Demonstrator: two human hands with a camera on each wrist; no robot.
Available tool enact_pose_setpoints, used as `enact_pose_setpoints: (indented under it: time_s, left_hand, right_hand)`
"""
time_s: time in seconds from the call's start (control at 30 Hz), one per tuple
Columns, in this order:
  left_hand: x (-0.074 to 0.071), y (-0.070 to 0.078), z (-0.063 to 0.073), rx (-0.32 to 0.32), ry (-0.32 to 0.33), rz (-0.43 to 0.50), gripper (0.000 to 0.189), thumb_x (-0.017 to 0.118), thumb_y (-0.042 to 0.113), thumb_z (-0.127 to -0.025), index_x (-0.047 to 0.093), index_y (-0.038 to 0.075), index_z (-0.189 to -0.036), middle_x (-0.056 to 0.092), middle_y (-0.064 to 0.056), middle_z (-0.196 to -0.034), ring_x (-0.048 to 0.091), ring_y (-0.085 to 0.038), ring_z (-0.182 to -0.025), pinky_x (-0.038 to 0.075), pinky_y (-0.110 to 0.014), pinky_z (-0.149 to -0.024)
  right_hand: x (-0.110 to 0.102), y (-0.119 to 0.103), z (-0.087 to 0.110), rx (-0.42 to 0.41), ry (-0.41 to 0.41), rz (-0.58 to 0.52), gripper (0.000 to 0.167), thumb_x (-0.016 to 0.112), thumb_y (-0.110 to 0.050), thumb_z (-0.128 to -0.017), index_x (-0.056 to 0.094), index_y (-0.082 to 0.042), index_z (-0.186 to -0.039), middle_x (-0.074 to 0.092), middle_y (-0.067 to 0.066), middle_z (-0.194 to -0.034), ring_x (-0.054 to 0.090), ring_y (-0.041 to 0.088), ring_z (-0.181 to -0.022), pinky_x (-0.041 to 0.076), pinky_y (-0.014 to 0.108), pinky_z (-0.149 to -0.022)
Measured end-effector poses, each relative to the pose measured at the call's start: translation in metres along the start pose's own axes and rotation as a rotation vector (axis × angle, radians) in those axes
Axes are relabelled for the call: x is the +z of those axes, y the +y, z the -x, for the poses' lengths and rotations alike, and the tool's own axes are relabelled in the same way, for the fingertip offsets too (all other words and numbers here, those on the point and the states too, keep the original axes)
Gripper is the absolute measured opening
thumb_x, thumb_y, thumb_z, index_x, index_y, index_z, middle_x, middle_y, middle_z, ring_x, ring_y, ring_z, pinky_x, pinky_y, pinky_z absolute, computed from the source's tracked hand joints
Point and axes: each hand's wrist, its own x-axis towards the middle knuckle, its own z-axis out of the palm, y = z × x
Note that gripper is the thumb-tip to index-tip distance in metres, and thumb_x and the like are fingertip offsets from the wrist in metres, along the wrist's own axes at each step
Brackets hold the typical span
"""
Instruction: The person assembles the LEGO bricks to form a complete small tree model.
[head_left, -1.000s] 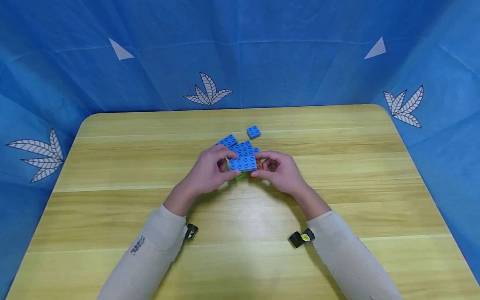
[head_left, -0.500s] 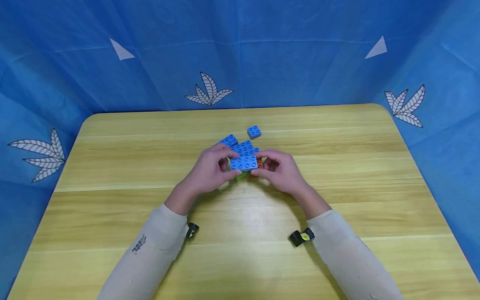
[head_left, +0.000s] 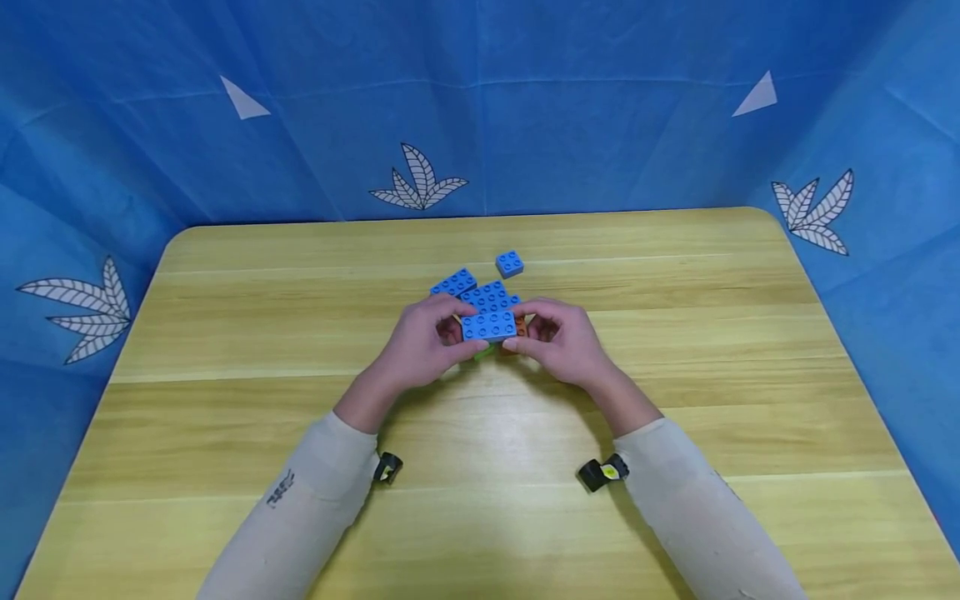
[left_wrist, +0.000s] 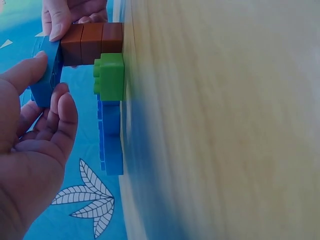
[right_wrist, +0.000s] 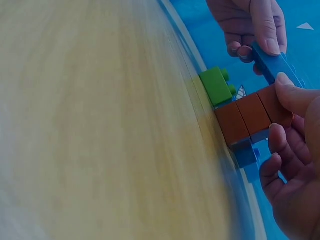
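A blue eight-stud toy brick spans the space between the two hands, lying across the top of a stack of three brown bricks. Its left part is pinched by my left hand, thumb on the near side and fingers on the far side. My right hand grips its right end, and in the right wrist view that thumb lies where the blue brick meets the top brown one. Below the held brick's overhang, a green brick sits on the table beside the stack.
Behind the held brick lie blue studded bricks, with another long blue brick to their left. A small four-stud blue brick is farther back on the wooden table. A blue curtain hangs beyond the table's far edge.
Both hands keep hold of the blue brick, which has shifted very slightly to the right. More of the long blue brick shows behind my left hand.
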Motion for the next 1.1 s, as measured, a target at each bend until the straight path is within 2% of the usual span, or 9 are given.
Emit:
enact_pose_setpoints:
  time_s: [0.33,0.67,0.8,0.93,1.03,1.1]
  left_hand:
    - [0.001,-0.001,0.0,0.03,0.002,-0.024,0.036,0.083,0.016,-0.085,0.071,0.001,-0.115,0.06,-0.002,-0.09,0.056,-0.015,-0.072,0.051,-0.03,-0.064]
    - [0.0,0.001,0.001,0.002,-0.014,-0.058,0.038,0.083,0.018,-0.085,0.07,0.002,-0.117,0.06,-0.002,-0.091,0.056,-0.015,-0.072,0.051,-0.029,-0.063]
    - [0.001,0.0,0.001,0.01,-0.016,-0.058,0.038,0.083,0.019,-0.085,0.07,0.002,-0.116,0.059,-0.002,-0.09,0.055,-0.015,-0.072,0.05,-0.029,-0.063]
    - [0.0,0.001,0.0,0.007,-0.015,-0.056,0.038,0.083,0.02,-0.084,0.071,0.003,-0.116,0.06,-0.002,-0.09,0.055,-0.015,-0.073,0.05,-0.029,-0.064]
    - [-0.001,0.002,0.0,0.001,-0.01,-0.055,0.038,0.084,0.021,-0.084,0.071,0.003,-0.115,0.06,-0.002,-0.091,0.056,-0.016,-0.074,0.05,-0.029,-0.065]
    - [-0.002,0.002,0.0,-0.002,-0.006,-0.051,0.039,0.084,0.021,-0.083,0.071,0.002,-0.115,0.06,-0.002,-0.092,0.056,-0.016,-0.074,0.05,-0.029,-0.065]
  right_hand:
    - [-0.002,-0.001,-0.002,0.003,-0.048,0.036,0.03,0.078,0.004,-0.084,0.068,0.007,-0.112,0.06,0.017,-0.084,0.051,0.03,-0.066,0.042,0.033,-0.058]
    - [-0.002,0.002,-0.001,0.012,-0.069,0.04,0.033,0.078,0.002,-0.084,0.068,0.006,-0.115,0.062,0.018,-0.087,0.053,0.03,-0.067,0.044,0.033,-0.059]
    - [-0.006,0.024,-0.002,0.022,-0.076,-0.01,0.038,0.081,-0.001,-0.083,0.068,0.001,-0.119,0.061,0.015,-0.083,0.054,0.028,-0.067,0.043,0.031,-0.056]
    - [-0.013,0.052,-0.005,0.003,-0.023,-0.131,0.03,0.069,-0.003,-0.093,0.067,0.001,-0.122,0.068,0.018,-0.101,0.056,0.029,-0.07,0.044,0.03,-0.058]
    - [-0.017,0.056,-0.009,-0.014,0.04,-0.178,0.026,0.058,-0.005,-0.099,0.066,0.004,-0.122,0.067,0.019,-0.116,0.058,0.035,-0.072,0.046,0.033,-0.061]
    - [-0.019,0.058,-0.012,-0.009,0.07,-0.184,0.026,0.055,-0.007,-0.102,0.066,0.005,-0.122,0.067,0.02,-0.117,0.059,0.038,-0.073,0.048,0.034,-0.063]
